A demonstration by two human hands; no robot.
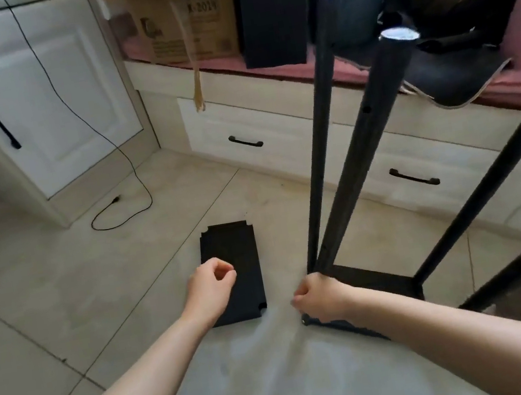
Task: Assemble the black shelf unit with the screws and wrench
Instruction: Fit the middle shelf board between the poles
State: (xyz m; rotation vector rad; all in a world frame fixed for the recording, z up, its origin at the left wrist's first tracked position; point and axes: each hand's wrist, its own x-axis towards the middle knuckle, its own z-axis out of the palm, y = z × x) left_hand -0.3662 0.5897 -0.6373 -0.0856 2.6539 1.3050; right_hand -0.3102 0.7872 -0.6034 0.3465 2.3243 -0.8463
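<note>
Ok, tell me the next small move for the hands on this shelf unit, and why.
Probably lower the left hand and grip the loose shelf panel on the floor tiles. That hand hovers over the panel with finger and thumb curled, seemingly holding nothing, while the right hand is curled at the base corner of the frame, whose poles already stand.

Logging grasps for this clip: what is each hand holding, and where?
Left hand: curled, nothing visible in it. Right hand: closed at the shelf frame base corner; its exact hold cannot be told.
</note>
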